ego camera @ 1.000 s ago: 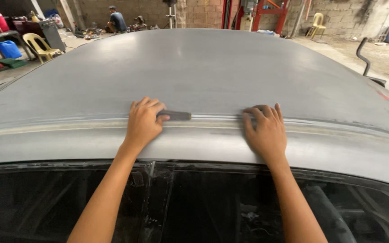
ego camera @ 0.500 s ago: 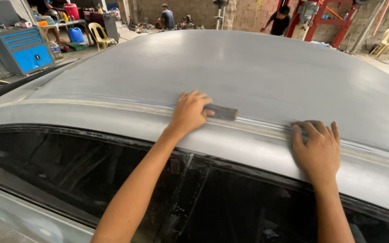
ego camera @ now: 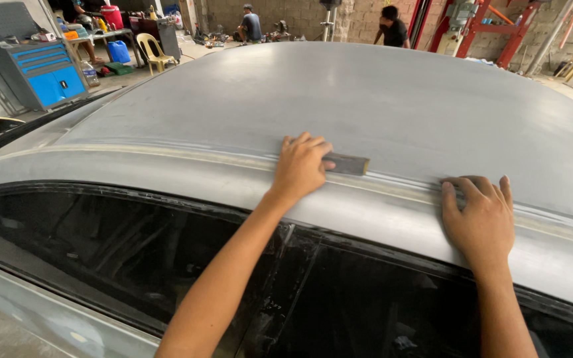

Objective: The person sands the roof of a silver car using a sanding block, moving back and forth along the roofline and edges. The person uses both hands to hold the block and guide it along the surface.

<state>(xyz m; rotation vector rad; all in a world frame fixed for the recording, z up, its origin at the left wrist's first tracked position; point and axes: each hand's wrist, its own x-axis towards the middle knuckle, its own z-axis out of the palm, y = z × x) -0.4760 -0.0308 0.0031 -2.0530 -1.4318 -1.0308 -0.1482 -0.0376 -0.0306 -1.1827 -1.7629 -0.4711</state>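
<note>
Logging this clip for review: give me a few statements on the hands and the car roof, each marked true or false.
1. The left hand presses a flat grey sanding block on the roof edge. True.
2. The right hand holds a spray can. False: it lies flat and bare on the roof.
3. The two hands touch each other. False: they are apart along the edge.
4. A blue tool cabinet stands at the far left. True.
5. The roof is glossy red. False: it is dull grey.
</note>
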